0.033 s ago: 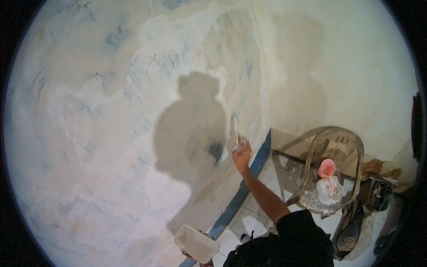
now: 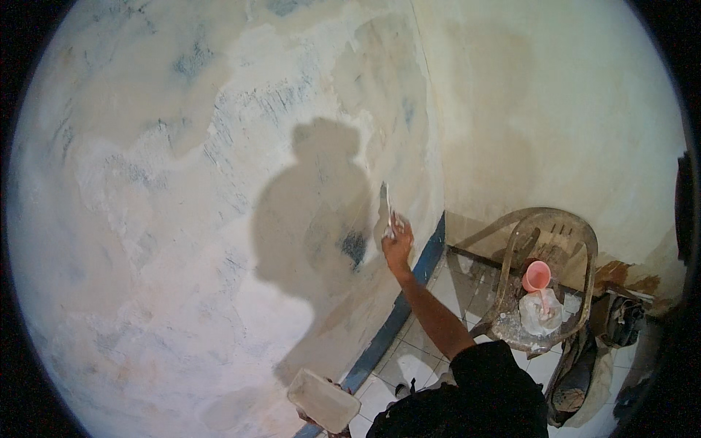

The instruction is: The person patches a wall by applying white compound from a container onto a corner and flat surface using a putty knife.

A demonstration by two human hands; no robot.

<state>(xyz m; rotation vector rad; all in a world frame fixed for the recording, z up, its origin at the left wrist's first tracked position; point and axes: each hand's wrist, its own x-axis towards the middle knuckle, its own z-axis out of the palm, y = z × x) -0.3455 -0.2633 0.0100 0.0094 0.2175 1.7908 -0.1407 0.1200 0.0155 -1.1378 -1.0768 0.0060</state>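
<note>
My right hand (image 2: 397, 244) is closed on a flat metal scraper (image 2: 387, 201) smeared with white filler, its blade at the patchy white-and-beige wall (image 2: 146, 219), just right of my shadow. Low in the view, my left hand (image 2: 309, 418) grips a shallow off-white tray (image 2: 321, 398), which hides most of its fingers. A blue band (image 2: 401, 314) runs along the foot of the wall.
A grimy plastic chair (image 2: 588, 255) in the corner bears a pink mug (image 2: 538, 275) and a white plastic bag (image 2: 537, 317). Bags and dark items (image 2: 617, 321) lie right of it on the tiled floor (image 2: 416, 365). A plain cream wall (image 2: 569, 109) meets the patched one.
My right hand and the scraper have shifted very slightly, with the blade turned a little more upright. The tray and chair look unchanged.
</note>
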